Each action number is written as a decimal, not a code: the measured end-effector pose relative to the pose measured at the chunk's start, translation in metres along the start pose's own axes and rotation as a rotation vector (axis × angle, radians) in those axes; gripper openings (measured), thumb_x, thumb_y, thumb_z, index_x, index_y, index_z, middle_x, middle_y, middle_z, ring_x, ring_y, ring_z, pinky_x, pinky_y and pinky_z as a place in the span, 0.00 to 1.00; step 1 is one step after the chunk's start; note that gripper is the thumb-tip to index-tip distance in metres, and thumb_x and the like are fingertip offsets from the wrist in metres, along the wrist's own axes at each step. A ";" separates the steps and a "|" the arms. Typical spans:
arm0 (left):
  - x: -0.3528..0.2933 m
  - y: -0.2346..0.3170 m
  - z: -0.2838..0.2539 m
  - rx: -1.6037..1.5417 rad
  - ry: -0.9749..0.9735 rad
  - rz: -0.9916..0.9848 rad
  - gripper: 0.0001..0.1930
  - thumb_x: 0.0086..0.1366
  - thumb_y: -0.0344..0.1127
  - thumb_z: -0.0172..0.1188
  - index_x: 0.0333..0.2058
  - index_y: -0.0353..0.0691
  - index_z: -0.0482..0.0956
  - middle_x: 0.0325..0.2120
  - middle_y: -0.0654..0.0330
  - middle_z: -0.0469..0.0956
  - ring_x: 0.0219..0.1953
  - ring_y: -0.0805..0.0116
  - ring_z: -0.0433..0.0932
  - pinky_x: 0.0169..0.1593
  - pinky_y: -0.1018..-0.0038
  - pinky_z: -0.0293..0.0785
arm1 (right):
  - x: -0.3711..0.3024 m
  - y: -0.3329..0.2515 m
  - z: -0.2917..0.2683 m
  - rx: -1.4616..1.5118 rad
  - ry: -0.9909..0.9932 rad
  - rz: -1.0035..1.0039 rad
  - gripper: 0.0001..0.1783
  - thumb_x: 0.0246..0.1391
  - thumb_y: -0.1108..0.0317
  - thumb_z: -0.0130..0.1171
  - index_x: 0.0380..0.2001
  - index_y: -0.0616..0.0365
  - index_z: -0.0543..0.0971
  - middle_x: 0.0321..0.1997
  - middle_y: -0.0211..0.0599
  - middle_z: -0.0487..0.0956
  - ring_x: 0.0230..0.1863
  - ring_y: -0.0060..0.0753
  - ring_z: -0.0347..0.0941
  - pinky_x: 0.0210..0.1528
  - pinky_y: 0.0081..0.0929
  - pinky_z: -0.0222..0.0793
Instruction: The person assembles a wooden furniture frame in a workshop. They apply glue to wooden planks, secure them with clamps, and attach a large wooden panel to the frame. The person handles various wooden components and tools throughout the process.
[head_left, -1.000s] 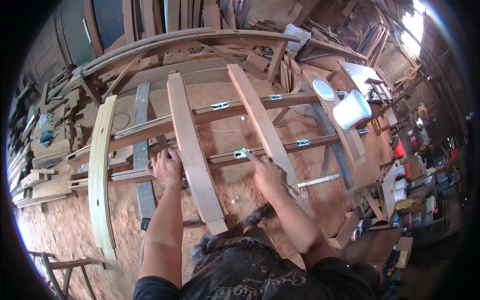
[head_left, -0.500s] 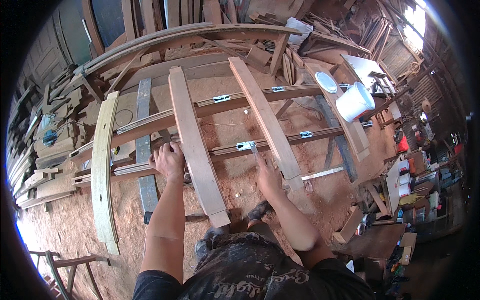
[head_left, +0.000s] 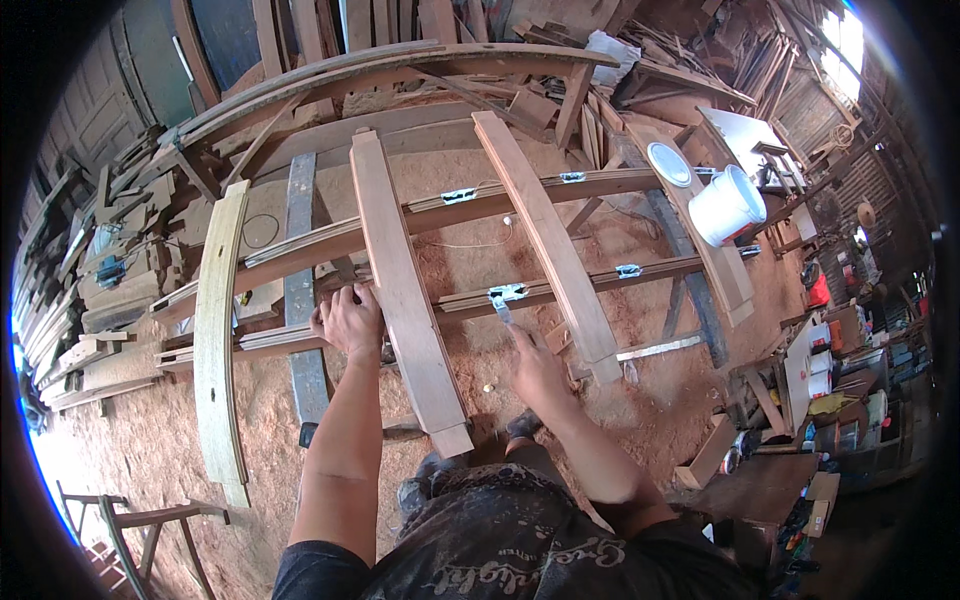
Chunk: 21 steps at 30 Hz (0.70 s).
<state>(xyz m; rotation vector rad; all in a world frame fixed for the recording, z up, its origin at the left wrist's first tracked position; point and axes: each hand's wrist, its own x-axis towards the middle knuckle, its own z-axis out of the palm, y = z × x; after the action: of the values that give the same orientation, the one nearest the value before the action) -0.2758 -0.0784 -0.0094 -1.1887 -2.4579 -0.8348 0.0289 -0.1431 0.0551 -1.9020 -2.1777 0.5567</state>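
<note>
My right hand (head_left: 541,372) is closed round the handle of a small flat brush (head_left: 503,311). Its tip is at a slot smeared with wet white glue (head_left: 507,293) in the near grooved rail (head_left: 465,306). Left of the middle crosspiece (head_left: 398,270), my left hand (head_left: 350,320) grips that same rail with curled fingers. The far rail (head_left: 490,204) runs roughly parallel, with white-smeared slots too. Another crosspiece (head_left: 545,235) lies over both rails to the right, and a paler board (head_left: 217,320) crosses them at the left.
Dark trestle beams (head_left: 300,240) support the rails. A white bucket (head_left: 727,206) and its round lid (head_left: 669,164) sit on a plank at the right. Behind is a long wooden bench (head_left: 400,65). Scrap wood (head_left: 120,270) is heaped at the left, and a mallet-like tool (head_left: 400,430) is below.
The view has shifted slightly, moving the scene a little to the right. The brush has turned a little at the slot; the left hand keeps its hold on the rail.
</note>
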 end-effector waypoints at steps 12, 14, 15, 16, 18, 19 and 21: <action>-0.001 0.002 -0.002 0.001 0.024 0.018 0.16 0.65 0.47 0.53 0.29 0.48 0.86 0.34 0.63 0.85 0.42 0.65 0.79 0.61 0.58 0.58 | 0.057 0.024 -0.011 -0.067 0.162 -0.043 0.28 0.60 0.73 0.53 0.64 0.50 0.69 0.51 0.58 0.76 0.49 0.65 0.76 0.50 0.57 0.74; 0.000 0.003 -0.004 -0.001 0.006 0.013 0.16 0.66 0.48 0.52 0.30 0.48 0.86 0.35 0.63 0.85 0.43 0.65 0.79 0.62 0.58 0.58 | 0.052 0.030 -0.003 -0.012 0.186 -0.033 0.30 0.59 0.74 0.54 0.65 0.49 0.67 0.51 0.57 0.76 0.49 0.65 0.76 0.50 0.56 0.74; 0.000 0.003 -0.005 0.002 -0.018 0.007 0.16 0.66 0.48 0.52 0.31 0.48 0.86 0.36 0.63 0.85 0.43 0.64 0.79 0.62 0.58 0.58 | 0.045 0.029 0.005 0.018 0.200 -0.022 0.31 0.59 0.74 0.54 0.66 0.49 0.66 0.51 0.57 0.76 0.49 0.65 0.75 0.49 0.56 0.74; -0.001 0.003 -0.005 0.005 -0.042 0.003 0.16 0.66 0.48 0.52 0.31 0.48 0.86 0.36 0.63 0.85 0.44 0.64 0.79 0.62 0.57 0.58 | 0.037 0.029 0.014 0.051 0.215 -0.023 0.32 0.59 0.74 0.54 0.67 0.48 0.65 0.51 0.56 0.76 0.49 0.66 0.75 0.49 0.56 0.74; -0.002 0.003 -0.003 0.015 -0.034 0.007 0.17 0.67 0.48 0.51 0.31 0.48 0.86 0.37 0.63 0.85 0.45 0.64 0.79 0.62 0.57 0.58 | 0.018 0.032 0.026 0.013 0.223 -0.042 0.34 0.59 0.74 0.55 0.68 0.48 0.63 0.52 0.58 0.75 0.49 0.66 0.75 0.48 0.56 0.74; -0.002 0.003 -0.002 0.029 0.005 0.020 0.17 0.67 0.48 0.50 0.31 0.48 0.86 0.37 0.64 0.85 0.45 0.64 0.79 0.61 0.57 0.58 | 0.010 0.035 0.029 0.005 0.163 -0.025 0.34 0.59 0.75 0.55 0.69 0.48 0.61 0.52 0.59 0.75 0.48 0.66 0.75 0.48 0.55 0.74; -0.003 0.002 0.002 0.038 0.000 0.008 0.18 0.67 0.49 0.49 0.31 0.48 0.86 0.38 0.64 0.85 0.46 0.64 0.79 0.62 0.56 0.58 | -0.002 0.041 0.027 0.015 0.138 -0.044 0.33 0.62 0.72 0.53 0.69 0.53 0.60 0.56 0.65 0.72 0.49 0.67 0.75 0.47 0.54 0.75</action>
<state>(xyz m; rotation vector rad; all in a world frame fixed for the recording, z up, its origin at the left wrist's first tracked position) -0.2726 -0.0783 -0.0121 -1.1846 -2.4563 -0.7824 0.0563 -0.1447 0.0142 -1.8222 -2.1165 0.4196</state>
